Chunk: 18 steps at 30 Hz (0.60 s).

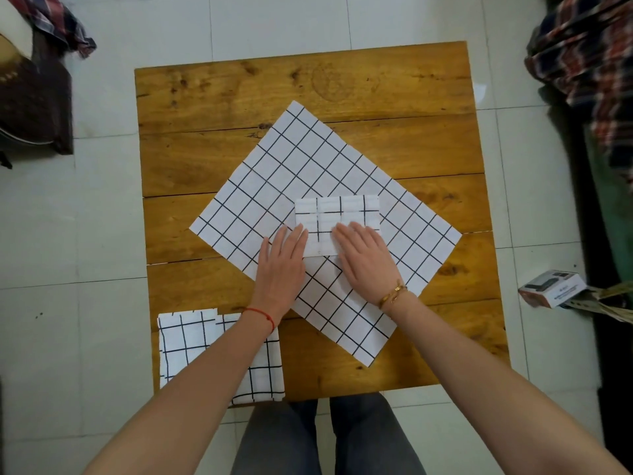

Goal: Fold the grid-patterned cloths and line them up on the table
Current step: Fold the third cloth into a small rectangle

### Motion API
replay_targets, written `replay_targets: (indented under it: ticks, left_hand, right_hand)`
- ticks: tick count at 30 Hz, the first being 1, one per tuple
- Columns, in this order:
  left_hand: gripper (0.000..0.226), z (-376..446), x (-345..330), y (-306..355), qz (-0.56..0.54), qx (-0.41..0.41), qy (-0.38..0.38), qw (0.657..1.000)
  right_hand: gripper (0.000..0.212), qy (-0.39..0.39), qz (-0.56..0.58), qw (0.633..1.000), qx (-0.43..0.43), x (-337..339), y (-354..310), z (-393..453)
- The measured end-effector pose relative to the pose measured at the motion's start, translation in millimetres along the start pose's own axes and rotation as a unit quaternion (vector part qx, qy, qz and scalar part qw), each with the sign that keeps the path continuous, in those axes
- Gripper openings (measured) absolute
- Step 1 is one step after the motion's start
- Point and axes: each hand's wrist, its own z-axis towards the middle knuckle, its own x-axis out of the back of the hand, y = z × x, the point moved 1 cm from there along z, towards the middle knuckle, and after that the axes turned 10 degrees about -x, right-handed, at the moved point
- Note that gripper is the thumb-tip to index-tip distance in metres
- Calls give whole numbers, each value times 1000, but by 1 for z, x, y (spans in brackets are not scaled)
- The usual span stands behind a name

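Both hands are lying flat with fingers extended, gripping nothing: the left hand (283, 265) and right hand (364, 257) are pressing a small folded cloth (337, 214) onto a spread cloth (274, 186) turned diamond-wise mid-desk (205, 97). Another folded cloth (185, 341) is overhanging the near-left edge. The far strip is lying bare.

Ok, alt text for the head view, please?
Both hands, left hand and right hand, press flat on a small folded cloth lying on an open cloth on a wooden table; another folded cloth sits near-left.
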Motion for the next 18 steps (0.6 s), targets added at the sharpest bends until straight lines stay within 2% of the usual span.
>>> replay_targets:
  ticks: [5,10,14,18]
  left_hand:
    - [56,-22,-12,9,16,1,-53,998]
    - [57,-25,-13,12,30,17,-81,996]
    - [59,-24,-12,15,37,23,-90,995]
    - [61,-23,-11,15,43,22,-95,994]
  right_hand:
    - [48,-53,-41,996,50,-21,-15,-17]
    - [52,-98,-66,993,21,-24,-9,-23]
    - [54,-98,-56,993,14,-19,15,-32]
    - [52,-64,-30,997,-24,-14,43,-45]
